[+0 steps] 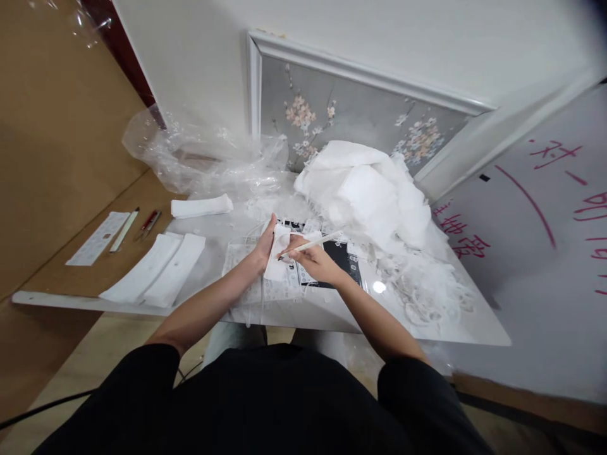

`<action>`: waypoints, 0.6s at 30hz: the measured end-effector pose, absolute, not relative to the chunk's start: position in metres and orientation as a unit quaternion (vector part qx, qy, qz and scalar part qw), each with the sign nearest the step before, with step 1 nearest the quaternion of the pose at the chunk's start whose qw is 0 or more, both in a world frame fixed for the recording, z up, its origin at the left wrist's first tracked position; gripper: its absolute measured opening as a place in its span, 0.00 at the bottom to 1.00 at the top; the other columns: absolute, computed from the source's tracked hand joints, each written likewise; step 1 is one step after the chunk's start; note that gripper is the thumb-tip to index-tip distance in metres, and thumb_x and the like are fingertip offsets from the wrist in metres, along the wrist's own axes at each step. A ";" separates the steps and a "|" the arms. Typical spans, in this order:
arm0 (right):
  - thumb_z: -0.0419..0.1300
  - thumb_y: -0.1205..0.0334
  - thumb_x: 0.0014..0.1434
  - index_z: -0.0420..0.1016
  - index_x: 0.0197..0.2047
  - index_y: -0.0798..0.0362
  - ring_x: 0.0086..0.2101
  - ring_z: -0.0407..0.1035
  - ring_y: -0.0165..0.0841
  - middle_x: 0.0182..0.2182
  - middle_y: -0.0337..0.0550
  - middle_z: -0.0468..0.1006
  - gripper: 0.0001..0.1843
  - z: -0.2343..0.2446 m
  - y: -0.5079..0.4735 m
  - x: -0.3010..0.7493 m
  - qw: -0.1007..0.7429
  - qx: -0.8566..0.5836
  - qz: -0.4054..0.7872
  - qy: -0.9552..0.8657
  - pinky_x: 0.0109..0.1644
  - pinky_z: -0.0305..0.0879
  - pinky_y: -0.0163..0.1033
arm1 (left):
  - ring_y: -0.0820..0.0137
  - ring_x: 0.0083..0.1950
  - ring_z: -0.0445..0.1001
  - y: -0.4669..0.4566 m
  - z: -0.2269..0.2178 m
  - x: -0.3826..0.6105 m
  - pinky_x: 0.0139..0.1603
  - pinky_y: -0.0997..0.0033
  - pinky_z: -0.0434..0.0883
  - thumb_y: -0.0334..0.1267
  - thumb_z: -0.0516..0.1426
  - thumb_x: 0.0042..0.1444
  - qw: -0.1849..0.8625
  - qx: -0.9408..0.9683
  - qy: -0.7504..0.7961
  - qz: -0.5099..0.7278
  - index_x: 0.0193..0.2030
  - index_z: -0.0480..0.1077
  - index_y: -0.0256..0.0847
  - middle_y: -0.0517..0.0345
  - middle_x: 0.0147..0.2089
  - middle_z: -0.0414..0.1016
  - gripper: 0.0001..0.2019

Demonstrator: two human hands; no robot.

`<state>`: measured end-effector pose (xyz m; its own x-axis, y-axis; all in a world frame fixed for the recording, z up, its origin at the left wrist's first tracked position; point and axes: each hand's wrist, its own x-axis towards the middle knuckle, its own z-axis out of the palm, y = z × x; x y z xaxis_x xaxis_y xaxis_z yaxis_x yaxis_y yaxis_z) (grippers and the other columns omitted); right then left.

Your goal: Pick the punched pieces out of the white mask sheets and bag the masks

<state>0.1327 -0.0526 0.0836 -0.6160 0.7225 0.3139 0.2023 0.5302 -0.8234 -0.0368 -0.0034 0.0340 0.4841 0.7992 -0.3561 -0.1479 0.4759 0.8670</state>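
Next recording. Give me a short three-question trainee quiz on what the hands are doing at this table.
1. True or false: the right hand has its grip on a slim white pen-like stick.
2. The left hand touches: A) a small white fabric piece; B) a blue mug; C) a wooden board.
3. What is piled on the white table behind the right hand?

Key: 1 true; 2 A; 3 a heap of white fabric.
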 end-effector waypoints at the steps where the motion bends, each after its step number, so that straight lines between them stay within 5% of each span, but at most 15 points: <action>1: 0.50 0.43 0.73 0.78 0.43 0.51 0.43 0.72 0.38 0.39 0.46 0.78 0.23 0.082 -0.054 0.131 0.334 -0.292 0.384 -0.810 0.54 0.70 0.46 | 0.57 0.35 0.79 -0.004 0.032 -0.037 0.33 0.64 0.74 0.81 0.35 0.55 0.805 0.338 0.356 0.333 0.48 0.75 0.32 0.40 0.34 0.79 0.52; 6: 0.49 0.51 0.75 0.76 0.44 0.51 0.41 0.72 0.37 0.39 0.45 0.79 0.19 0.077 -0.065 0.123 0.319 -0.331 0.343 -0.819 0.52 0.68 0.44 | 0.57 0.42 0.82 -0.007 0.025 -0.034 0.45 0.58 0.78 0.61 0.52 0.68 0.871 0.158 0.249 0.392 0.50 0.73 0.35 0.43 0.43 0.81 0.27; 11: 0.48 0.57 0.75 0.75 0.47 0.50 0.42 0.75 0.37 0.42 0.44 0.81 0.15 0.070 -0.084 0.117 0.311 -0.352 0.312 -0.826 0.49 0.69 0.41 | 0.63 0.37 0.82 -0.004 0.018 -0.031 0.49 0.61 0.79 0.37 0.60 0.64 0.862 0.110 0.263 0.420 0.50 0.73 0.34 0.50 0.38 0.81 0.11; 18: 0.46 0.63 0.74 0.70 0.47 0.47 0.46 0.76 0.39 0.46 0.45 0.80 0.12 0.055 -0.119 0.104 0.312 -0.368 0.253 -0.838 0.50 0.72 0.42 | 0.69 0.32 0.79 0.007 0.009 -0.031 0.47 0.66 0.80 0.44 0.60 0.67 0.830 0.099 0.256 0.485 0.44 0.74 0.34 0.52 0.34 0.77 0.13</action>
<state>0.1038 -0.1194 0.0550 -0.5344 0.7752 0.3369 0.4589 0.6009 -0.6545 -0.0307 0.0071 0.0087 0.3985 0.8557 -0.3301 -0.7544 0.5105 0.4126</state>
